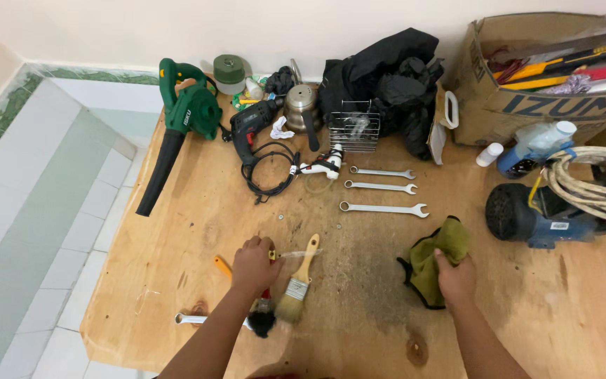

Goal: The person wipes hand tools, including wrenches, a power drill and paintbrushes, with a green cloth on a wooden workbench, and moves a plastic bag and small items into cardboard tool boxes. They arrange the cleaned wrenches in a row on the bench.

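Left hand (252, 265) grips dark-bristled brush (263, 317) beside pale paintbrush (296, 284) on table (177, 231). Right hand (456, 277) clutches green rag (435, 260), right of paintbrush. Three wrenches (381, 188) lined up beyond; dusty patch remains between hands.

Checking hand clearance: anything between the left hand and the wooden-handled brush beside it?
Nothing visible. The left hand is on a dark-bristled brush, and the wooden-handled brush lies just right of it on the bare wooden table, with only a narrow open gap between. The right hand presses a green cloth.
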